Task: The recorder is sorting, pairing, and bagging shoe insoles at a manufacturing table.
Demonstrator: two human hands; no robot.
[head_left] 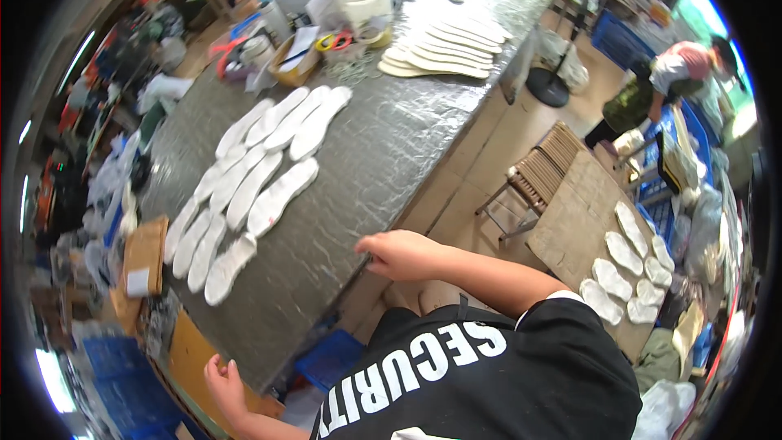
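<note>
Rows of white insoles point(282, 195) lie flat on the left half of a dark, shiny-topped table point(326, 277). Toward the table's far right edge a fanned stack of cream insoles point(436, 57) rests in overlapping layers. My right hand point(399, 254) hovers by the table's right edge, its fingers curled in and nothing visible in them. Low at the left, beside the table's near end, my left hand point(226, 385) is raised with thumb and fingers apart, holding nothing. Neither hand touches an insole.
A white bucket point(362, 0), a cardboard box point(295, 57) and scissors point(334, 41) stand farther back. At right are a smaller table point(570, 204) with white insoles, a woven stool point(544, 165), a floor fan point(547, 85) and a bent-over person point(676, 73). Blue crates point(122, 375) sit lower left.
</note>
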